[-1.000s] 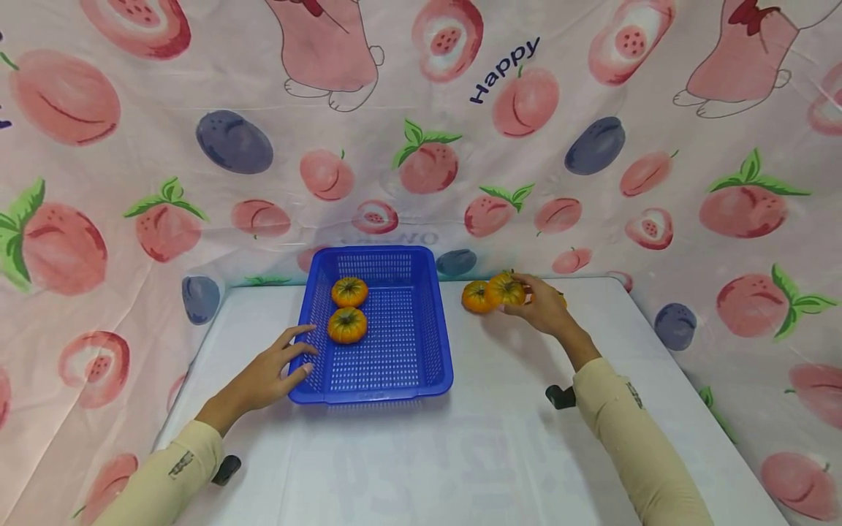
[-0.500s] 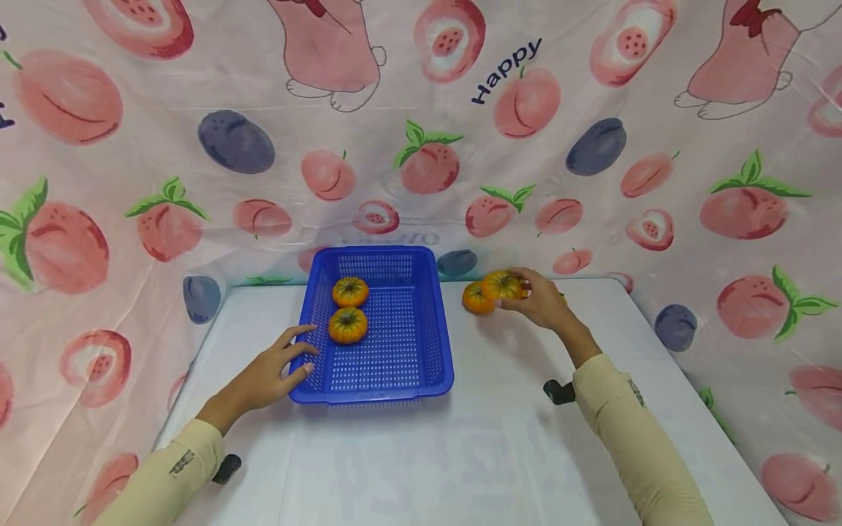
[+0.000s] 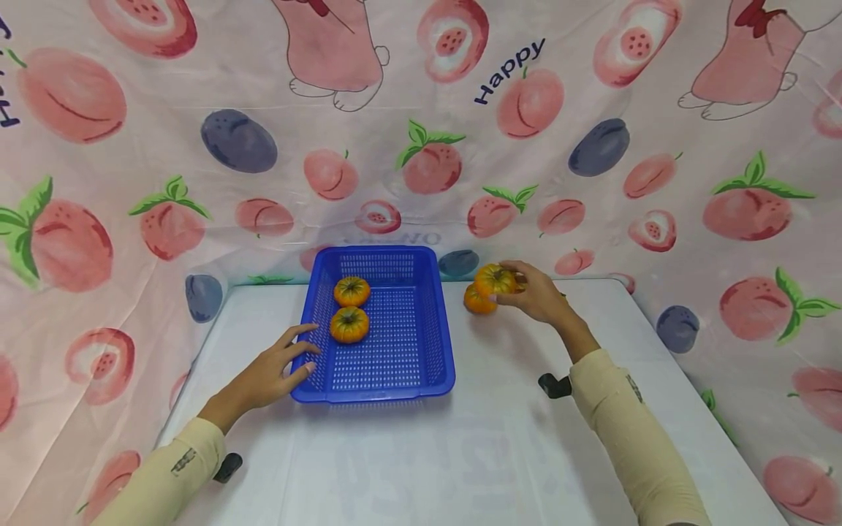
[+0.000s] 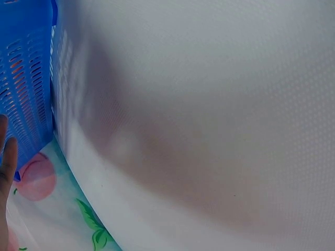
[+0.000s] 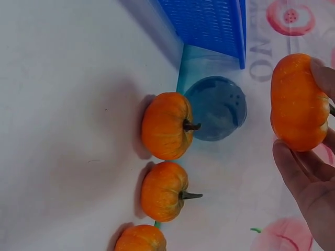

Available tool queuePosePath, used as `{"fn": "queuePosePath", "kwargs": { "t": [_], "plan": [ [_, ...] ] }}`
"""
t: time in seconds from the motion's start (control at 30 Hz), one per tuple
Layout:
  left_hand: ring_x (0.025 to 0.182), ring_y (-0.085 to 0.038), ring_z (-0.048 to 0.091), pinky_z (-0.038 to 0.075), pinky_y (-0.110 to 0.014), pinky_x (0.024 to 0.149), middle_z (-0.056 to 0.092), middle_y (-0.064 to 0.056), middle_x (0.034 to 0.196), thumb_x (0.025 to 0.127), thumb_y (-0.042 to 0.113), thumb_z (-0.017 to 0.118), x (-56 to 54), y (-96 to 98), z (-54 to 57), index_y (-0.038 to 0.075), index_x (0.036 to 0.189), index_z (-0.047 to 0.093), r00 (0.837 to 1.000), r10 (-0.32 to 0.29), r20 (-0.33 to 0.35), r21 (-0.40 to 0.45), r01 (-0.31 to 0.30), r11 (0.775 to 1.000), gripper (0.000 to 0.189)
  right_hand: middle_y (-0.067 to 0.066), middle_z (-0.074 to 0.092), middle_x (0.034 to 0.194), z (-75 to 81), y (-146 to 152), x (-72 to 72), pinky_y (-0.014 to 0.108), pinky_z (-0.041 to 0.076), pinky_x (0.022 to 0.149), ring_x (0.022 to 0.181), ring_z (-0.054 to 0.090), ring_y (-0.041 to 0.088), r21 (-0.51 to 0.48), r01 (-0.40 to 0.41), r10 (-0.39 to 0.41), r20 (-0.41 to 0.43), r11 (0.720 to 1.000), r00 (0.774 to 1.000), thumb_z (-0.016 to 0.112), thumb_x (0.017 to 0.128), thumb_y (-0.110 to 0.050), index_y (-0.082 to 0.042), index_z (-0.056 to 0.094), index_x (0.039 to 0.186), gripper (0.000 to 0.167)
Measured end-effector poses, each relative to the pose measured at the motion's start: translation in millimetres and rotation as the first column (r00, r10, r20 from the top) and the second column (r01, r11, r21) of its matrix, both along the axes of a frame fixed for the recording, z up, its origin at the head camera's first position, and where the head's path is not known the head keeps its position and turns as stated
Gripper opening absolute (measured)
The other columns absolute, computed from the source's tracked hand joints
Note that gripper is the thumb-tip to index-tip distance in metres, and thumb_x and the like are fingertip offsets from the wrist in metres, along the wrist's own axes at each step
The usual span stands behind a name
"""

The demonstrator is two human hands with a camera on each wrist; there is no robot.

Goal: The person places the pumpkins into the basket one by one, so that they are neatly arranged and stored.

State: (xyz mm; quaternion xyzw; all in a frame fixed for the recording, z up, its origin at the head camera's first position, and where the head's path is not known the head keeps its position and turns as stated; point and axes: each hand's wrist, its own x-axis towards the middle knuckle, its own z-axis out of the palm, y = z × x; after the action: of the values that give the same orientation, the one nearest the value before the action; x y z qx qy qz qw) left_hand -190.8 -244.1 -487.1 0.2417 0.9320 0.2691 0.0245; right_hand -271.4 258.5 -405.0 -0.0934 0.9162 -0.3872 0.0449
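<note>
White bench (image 3: 395, 460) fills the near ground, a wide stretch running between the left sleeve (image 3: 177, 464) and the right sleeve (image 3: 631, 438) up to the basket (image 3: 371, 397). The dark print on each cuff is too small to read.

The left hand (image 3: 268, 372) has its fingers spread and parted at the basket's left rim; I cannot tell whether they touch it. The basket is blue, with slotted walls, its mesh floor showing right of and in front of two pumpkins (image 3: 349, 324). These sit one behind the other by the left wall, stems up.

Beyond the right wall, past a narrow strip of bench, the right hand (image 3: 536, 294) is clamped on a pumpkin (image 3: 493, 280), thumb and fingers around its sides, lifted off the bench. It is squat, ribbed and orange, streaked green around a dark stem.

Three more pumpkins (image 5: 166, 126) stand in a row along the far edge, the last cut off by the right wrist view. Behind hangs a cloth (image 3: 276, 193) printed with peaches; "Happy" reads plainly, while fainter letters near the basket are partly hidden.
</note>
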Motion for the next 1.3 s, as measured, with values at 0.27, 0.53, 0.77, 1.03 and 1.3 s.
{"fn": "queuePosePath", "kwargs": {
  "t": [0.27,0.53,0.77,1.03,1.3],
  "plan": [
    [0.142,-0.048,0.038,0.043,-0.067,0.104,0.03,-0.007,0.161,0.098,0.032,0.061,0.5,0.9,1.2,0.017,0.127,0.064,1.0,0.004,0.002,0.001,-0.004,1.0,0.033,0.014,0.045,0.152,2.6,-5,-1.6,0.055,0.043,0.112,0.136,0.045,0.039,-0.007,-0.046,0.045,-0.014,0.999,0.999,0.078,0.088,-0.033,-0.015,0.044,0.15,0.073],
    [0.142,-0.048,0.038,0.043,-0.067,0.104,0.03,-0.008,0.161,0.099,0.032,0.06,1.7,1.2,3.1,0.016,0.128,0.064,1.0,0.004,0.004,0.002,-0.004,1.0,0.033,0.014,0.046,0.152,5.7,-16,-5.7,0.056,0.044,0.111,0.134,0.047,0.039,-0.019,-0.052,0.053,0.007,0.998,0.999,0.079,0.085,-0.043,-0.015,0.044,0.15,0.079],
    [0.142,-0.048,0.039,0.042,-0.068,0.105,0.031,-0.007,0.16,0.099,0.03,0.06,2.1,0.9,1.0,0.015,0.128,0.064,1.0,0.002,-0.005,0.013,-0.002,1.0,0.033,0.012,0.046,0.152,9.0,-25,-11.0,0.056,0.046,0.109,0.137,0.045,0.039,-0.027,-0.059,0.06,0.049,0.998,0.997,0.08,0.083,-0.046,-0.017,0.044,0.151,0.082],
    [0.142,-0.048,0.039,0.043,-0.068,0.104,0.03,-0.007,0.161,0.099,0.031,0.06,1.9,0.7,0.3,0.016,0.128,0.064,1.0,0.001,-0.009,0.009,0.0,1.0,0.033,0.01,0.046,0.153,17.7,-38,-12.8,0.056,0.044,0.11,0.136,0.046,0.038,-0.004,-0.104,0.104,0.025,0.995,0.994,0.079,0.083,-0.048,-0.018,0.045,0.15,0.08],
    [0.141,-0.048,0.04,0.044,-0.067,0.104,0.031,-0.007,0.16,0.099,0.032,0.06,0.9,0.2,-1.3,0.017,0.127,0.064,1.0,-0.001,-0.015,0.009,0.001,1.0,0.032,0.009,0.046,0.154,25.1,-53,-16.7,0.057,0.045,0.11,0.135,0.046,0.038,-0.009,-0.124,0.125,0.029,0.992,0.992,0.079,0.083,-0.048,-0.018,0.045,0.15,0.081]
  ]
}}
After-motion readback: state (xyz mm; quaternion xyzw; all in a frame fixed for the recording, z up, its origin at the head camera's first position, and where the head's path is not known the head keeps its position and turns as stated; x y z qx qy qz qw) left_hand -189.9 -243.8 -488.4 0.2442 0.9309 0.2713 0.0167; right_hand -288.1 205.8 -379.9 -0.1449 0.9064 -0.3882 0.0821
